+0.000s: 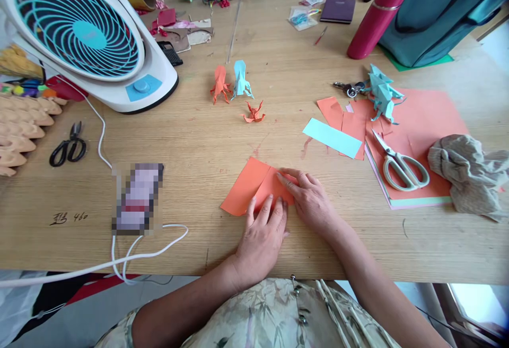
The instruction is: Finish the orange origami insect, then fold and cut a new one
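Head view: an orange sheet [246, 189] with its right part folded over is laid on the counter [186, 125], near the front edge and beneath both hands. The folded part is pressed down by the left hand [260, 234], whose fingers are spread apart. The right hand [312, 199] is placed at the sheet's far right corner, its fingertips on the paper; whether the paper is pinched there cannot be told.

Beyond the sheet, an orange figure [220, 84] and a light blue figure [241, 79] are stood side by side, with a small orange piece [253, 112] set nearer. To the right, a light blue strip [333, 138] is laid across orange scraps [331, 110]. White-handled scissors [405, 174] are rested on a paper stack [437, 120], and its right edge is partly covered by a crumpled grey cloth [463, 170]. To the left, a phone [139, 197], obscured by pixelation, and black-handled scissors [71, 149] are seen.
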`<state>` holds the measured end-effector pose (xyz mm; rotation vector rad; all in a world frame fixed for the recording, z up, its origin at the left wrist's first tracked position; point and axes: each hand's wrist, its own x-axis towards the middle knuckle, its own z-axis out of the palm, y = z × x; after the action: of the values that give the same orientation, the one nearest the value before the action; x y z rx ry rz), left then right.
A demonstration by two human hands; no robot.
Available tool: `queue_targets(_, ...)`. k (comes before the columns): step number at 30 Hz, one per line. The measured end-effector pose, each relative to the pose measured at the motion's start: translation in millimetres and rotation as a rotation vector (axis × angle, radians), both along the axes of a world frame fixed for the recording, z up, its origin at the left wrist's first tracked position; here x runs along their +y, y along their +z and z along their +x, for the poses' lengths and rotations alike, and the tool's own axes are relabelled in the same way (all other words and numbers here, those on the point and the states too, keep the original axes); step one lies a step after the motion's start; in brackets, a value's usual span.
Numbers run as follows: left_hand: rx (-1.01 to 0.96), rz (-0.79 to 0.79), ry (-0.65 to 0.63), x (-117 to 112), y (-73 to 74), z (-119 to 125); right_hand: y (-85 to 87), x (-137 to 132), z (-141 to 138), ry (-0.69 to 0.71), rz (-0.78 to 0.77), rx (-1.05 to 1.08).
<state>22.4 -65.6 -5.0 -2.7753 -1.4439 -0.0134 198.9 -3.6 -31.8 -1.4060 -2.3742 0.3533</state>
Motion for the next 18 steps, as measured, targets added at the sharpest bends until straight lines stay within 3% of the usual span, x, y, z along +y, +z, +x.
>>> queue_targets(18,0.062,-0.022,0.057,-14,9.3,-38,-0.6,-1,0,-0.004,-0.02,0.001)
